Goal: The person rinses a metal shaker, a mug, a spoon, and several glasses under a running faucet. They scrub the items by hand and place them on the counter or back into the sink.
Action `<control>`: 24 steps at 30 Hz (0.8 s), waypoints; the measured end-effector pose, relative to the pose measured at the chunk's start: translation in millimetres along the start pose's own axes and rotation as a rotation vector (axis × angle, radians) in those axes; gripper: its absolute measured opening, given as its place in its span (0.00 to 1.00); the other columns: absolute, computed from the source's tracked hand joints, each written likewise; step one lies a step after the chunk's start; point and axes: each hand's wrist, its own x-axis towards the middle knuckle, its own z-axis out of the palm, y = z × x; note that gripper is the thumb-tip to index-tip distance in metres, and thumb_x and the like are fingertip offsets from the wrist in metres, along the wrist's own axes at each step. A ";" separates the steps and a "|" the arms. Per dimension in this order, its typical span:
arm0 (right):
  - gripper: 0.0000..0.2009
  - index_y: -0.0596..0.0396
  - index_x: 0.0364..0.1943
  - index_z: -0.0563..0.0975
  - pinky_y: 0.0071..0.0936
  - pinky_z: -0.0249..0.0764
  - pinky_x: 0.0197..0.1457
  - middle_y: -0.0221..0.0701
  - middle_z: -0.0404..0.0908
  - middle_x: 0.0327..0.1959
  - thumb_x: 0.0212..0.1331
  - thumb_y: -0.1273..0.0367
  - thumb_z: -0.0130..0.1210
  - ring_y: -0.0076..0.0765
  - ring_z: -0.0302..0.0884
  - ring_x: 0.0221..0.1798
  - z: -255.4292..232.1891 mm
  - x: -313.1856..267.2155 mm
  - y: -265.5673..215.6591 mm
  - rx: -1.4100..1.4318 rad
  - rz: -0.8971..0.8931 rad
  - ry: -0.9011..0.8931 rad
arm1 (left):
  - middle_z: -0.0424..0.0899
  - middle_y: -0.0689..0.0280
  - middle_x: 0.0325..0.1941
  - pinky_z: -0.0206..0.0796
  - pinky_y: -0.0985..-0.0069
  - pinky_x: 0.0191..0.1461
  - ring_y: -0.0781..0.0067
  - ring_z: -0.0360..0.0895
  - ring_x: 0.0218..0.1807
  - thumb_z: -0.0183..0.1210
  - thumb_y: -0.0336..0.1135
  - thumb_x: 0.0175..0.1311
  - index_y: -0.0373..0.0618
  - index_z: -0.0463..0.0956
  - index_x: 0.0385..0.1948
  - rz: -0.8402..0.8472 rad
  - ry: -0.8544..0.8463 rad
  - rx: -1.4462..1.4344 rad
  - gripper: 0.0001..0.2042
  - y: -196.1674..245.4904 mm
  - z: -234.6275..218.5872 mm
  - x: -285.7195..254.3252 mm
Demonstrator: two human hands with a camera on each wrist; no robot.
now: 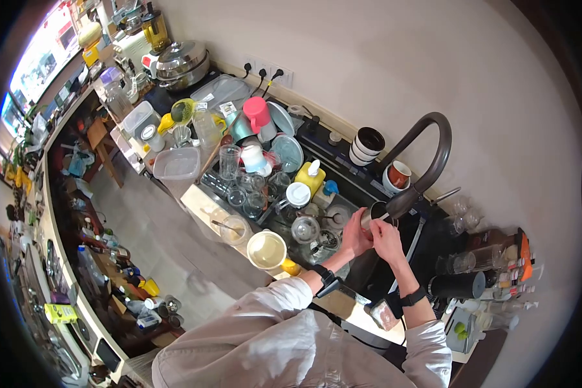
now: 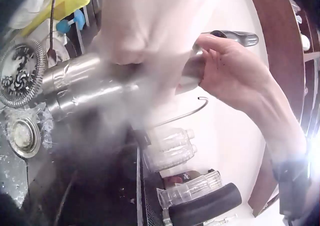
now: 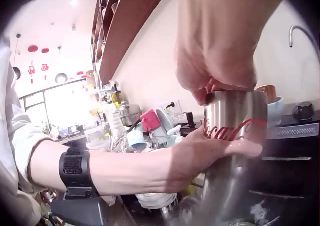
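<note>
A stainless steel cup with red Coca-Cola lettering (image 3: 237,110) is held below the dark faucet (image 1: 444,145). My left hand (image 3: 202,153) grips the cup round its side, with the thumb stretched across the front. Over the rim, my right hand (image 3: 217,61) bends down with its fingers curled at the mouth; some fingertips are hidden there. In the head view my left hand (image 1: 355,236) and right hand (image 1: 387,240) are close together over the dark sink. A strainer (image 2: 22,73) with a coiled edge lies below, in the left wrist view.
Glass jars and lids (image 1: 305,229) crowd the sink's left part. A white-lidded jug (image 1: 297,194) and a yellow bottle (image 1: 312,178) stand behind them. Stacked bowls (image 1: 366,145) stand along the wall. A cream tub (image 1: 266,250) is at the front edge, a black cylinder (image 1: 456,284) at right.
</note>
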 end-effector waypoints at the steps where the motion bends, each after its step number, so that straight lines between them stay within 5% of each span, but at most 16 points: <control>1: 0.12 0.59 0.35 0.77 0.43 0.73 0.37 0.47 0.79 0.27 0.64 0.64 0.50 0.58 0.77 0.35 -1.4 -2.6 -1.5 0.042 -0.032 0.013 | 0.73 0.57 0.54 0.71 0.73 0.42 0.67 0.77 0.38 0.73 0.34 0.34 0.40 0.59 0.62 0.003 0.007 -0.041 0.45 -0.9 0.8 0.8; 4: 0.11 0.57 0.30 0.78 0.41 0.72 0.43 0.45 0.78 0.25 0.63 0.65 0.52 0.55 0.77 0.34 -10.2 -14.3 -3.4 -0.237 -0.215 0.040 | 0.73 0.58 0.57 0.70 0.70 0.51 0.63 0.77 0.48 0.75 0.36 0.32 0.43 0.60 0.61 0.056 0.020 -0.130 0.46 -0.6 -1.8 3.0; 6: 0.10 0.55 0.26 0.79 0.40 0.61 0.60 0.35 0.80 0.26 0.62 0.66 0.53 0.40 0.77 0.39 -31.3 -19.3 -2.9 -0.368 -0.465 0.036 | 0.72 0.58 0.59 0.67 0.69 0.58 0.61 0.75 0.56 0.76 0.37 0.31 0.45 0.61 0.61 0.152 0.023 -0.148 0.47 2.8 -9.4 7.6; 8: 0.10 0.54 0.24 0.80 0.42 0.61 0.60 0.31 0.80 0.27 0.58 0.65 0.57 0.34 0.76 0.40 -49.2 -19.4 4.1 -0.359 -0.549 0.131 | 0.72 0.58 0.58 0.62 0.67 0.65 0.58 0.70 0.62 0.76 0.37 0.28 0.45 0.61 0.61 0.047 -0.075 -0.177 0.48 11.0 -17.3 8.2; 12: 0.09 0.57 0.25 0.81 0.40 0.63 0.60 0.35 0.77 0.42 0.56 0.66 0.59 0.40 0.72 0.49 -57.5 -20.3 13.2 -0.474 -0.584 0.222 | 0.71 0.57 0.58 0.63 0.65 0.64 0.55 0.70 0.61 0.76 0.35 0.26 0.45 0.61 0.61 0.071 -0.065 -0.101 0.49 15.9 -17.1 8.6; 16: 0.10 0.57 0.41 0.78 0.38 0.71 0.53 0.39 0.74 0.45 0.57 0.69 0.59 0.43 0.73 0.50 -34.3 -18.4 31.2 -0.134 -0.316 0.361 | 0.70 0.56 0.59 0.61 0.63 0.65 0.52 0.67 0.62 0.74 0.31 0.26 0.45 0.60 0.61 0.045 0.018 -0.056 0.48 24.0 -19.9 5.5; 17: 0.19 0.56 0.53 0.71 0.32 0.76 0.45 0.38 0.74 0.45 0.56 0.73 0.59 0.36 0.76 0.45 -29.5 -16.5 38.1 0.250 -0.036 0.220 | 0.69 0.56 0.59 0.61 0.62 0.66 0.51 0.66 0.62 0.73 0.30 0.26 0.45 0.60 0.61 0.045 0.043 -0.030 0.48 24.4 -20.0 5.1; 20: 0.23 0.56 0.56 0.67 0.26 0.78 0.41 0.38 0.73 0.46 0.55 0.77 0.58 0.28 0.77 0.43 -15.2 -9.4 53.8 0.935 0.415 0.035 | 0.68 0.55 0.59 0.59 0.59 0.67 0.49 0.64 0.63 0.71 0.28 0.25 0.44 0.61 0.61 0.145 0.081 0.035 0.47 16.8 -15.3 1.9; 21: 0.18 0.60 0.50 0.71 0.28 0.80 0.42 0.38 0.78 0.38 0.54 0.78 0.58 0.27 0.79 0.39 -11.8 -7.3 52.6 0.929 0.435 0.066 | 0.68 0.55 0.59 0.59 0.59 0.67 0.49 0.64 0.63 0.71 0.28 0.25 0.44 0.61 0.61 0.178 0.086 0.076 0.47 15.0 -14.1 1.2; 24: 0.11 0.62 0.44 0.75 0.29 0.80 0.34 0.38 0.83 0.32 0.56 0.78 0.57 0.31 0.82 0.30 5.6 10.9 94.2 0.324 0.296 0.048 | 0.67 0.54 0.60 0.58 0.58 0.67 0.47 0.63 0.63 0.71 0.27 0.24 0.44 0.62 0.60 0.234 0.102 0.158 0.47 13.3 -12.3 -0.7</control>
